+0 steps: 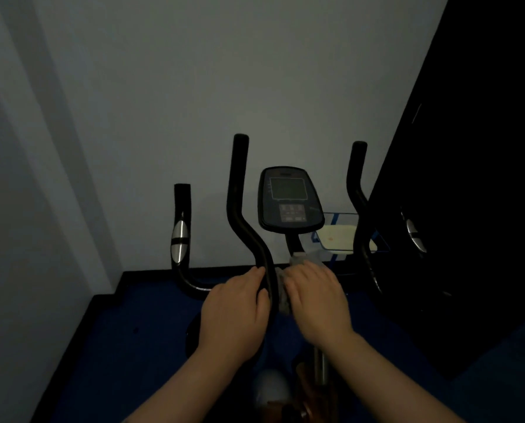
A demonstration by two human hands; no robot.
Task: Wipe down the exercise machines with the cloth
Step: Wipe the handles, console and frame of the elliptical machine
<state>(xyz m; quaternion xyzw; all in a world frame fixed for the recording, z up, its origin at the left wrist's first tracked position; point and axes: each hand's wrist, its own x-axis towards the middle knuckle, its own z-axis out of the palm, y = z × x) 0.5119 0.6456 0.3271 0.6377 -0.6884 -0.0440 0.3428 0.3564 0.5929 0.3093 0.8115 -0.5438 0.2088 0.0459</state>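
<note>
STEP: wiping handlebar [256,239] | HANDS: my left hand [235,309] grips the bar; right hand [314,296] presses cloth [283,296] against it | METHOD: I wrap cloth fully, stroke along tube.

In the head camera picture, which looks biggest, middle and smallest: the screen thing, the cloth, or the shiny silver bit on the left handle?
1. Dark oval console with grey screen
2. Oval silver grip sensor
3. Crumpled grey cloth, though the hands hide much of it.

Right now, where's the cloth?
Head view, lower centre: the grey cloth is under the right hand, against the black curved handlebar, just below the console.
</note>
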